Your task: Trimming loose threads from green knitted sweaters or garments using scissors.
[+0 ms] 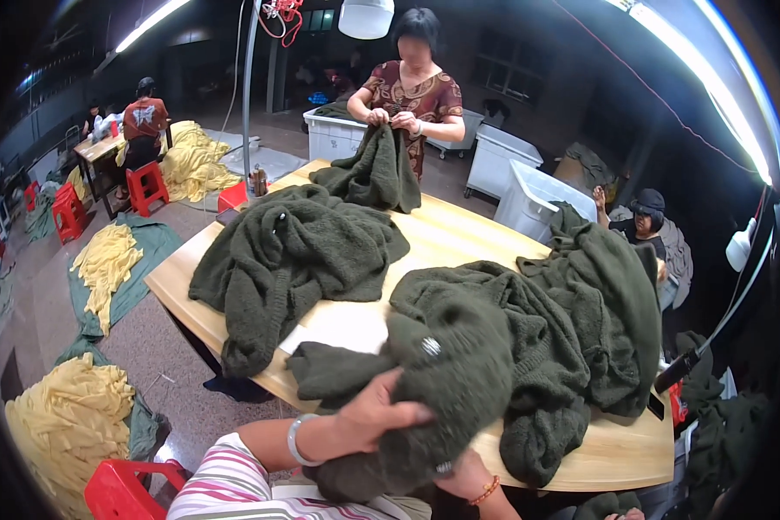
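Note:
A dark green knit sweater [459, 381] is bunched up between my hands at the near table edge, partly blurred by motion. On its upper side shows a small white label [432, 347]. My left hand [377, 418] grips its left side, thumb on top and the other fingers mostly hidden. Low on the right, my right hand [470, 478] holds it from beneath, with the fingers covered by the knit. One sleeve [329, 371] stretches left over the table. More dark green sweaters lie close by, in a left heap [312, 243] and a right heap [602, 303].
Across the wooden table [446, 227], a co-worker [416, 91] handles another green garment [377, 173]. White bins [503, 160] stand behind. Yellow cloth piles [69, 407] lie on the floor at left, near a red stool [126, 492]. Another person [646, 221] sits at right.

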A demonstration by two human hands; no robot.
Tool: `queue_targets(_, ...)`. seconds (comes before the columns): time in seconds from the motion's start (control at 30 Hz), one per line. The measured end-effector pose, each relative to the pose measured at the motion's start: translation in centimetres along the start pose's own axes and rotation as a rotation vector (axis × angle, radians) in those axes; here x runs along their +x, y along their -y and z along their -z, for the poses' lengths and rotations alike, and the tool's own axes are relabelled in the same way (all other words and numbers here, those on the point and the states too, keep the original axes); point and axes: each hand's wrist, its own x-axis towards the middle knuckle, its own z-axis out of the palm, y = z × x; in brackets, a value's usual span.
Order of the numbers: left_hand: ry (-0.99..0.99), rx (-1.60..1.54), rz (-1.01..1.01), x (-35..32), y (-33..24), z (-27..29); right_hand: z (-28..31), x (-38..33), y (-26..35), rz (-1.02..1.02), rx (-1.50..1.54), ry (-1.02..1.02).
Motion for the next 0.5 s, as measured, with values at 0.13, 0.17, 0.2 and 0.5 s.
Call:
queue_targets(0.13,0.163,-0.094,0.115,0.2,2.2,-1.1,1.0,0.3,-1.2,0.148,0.667,-0.205)
queue_targets(0.17,0.188,-0.093,0.119,0.7,2.5,-1.3,2.1,-0.8,-2.0,0.196,0.349,-0.325)
queue_targets(0.2,0.180,-0.095,0.119,1.2,2.5,-1.6,3.9,-1.9,-1.3,0.246,0.034,-0.430)
queue_targets(0.5,0.564,-0.055,0.011,14.8,7.8,-14.9,16.1,-17.7,-11.9,-0.014,0.695,-1.227)
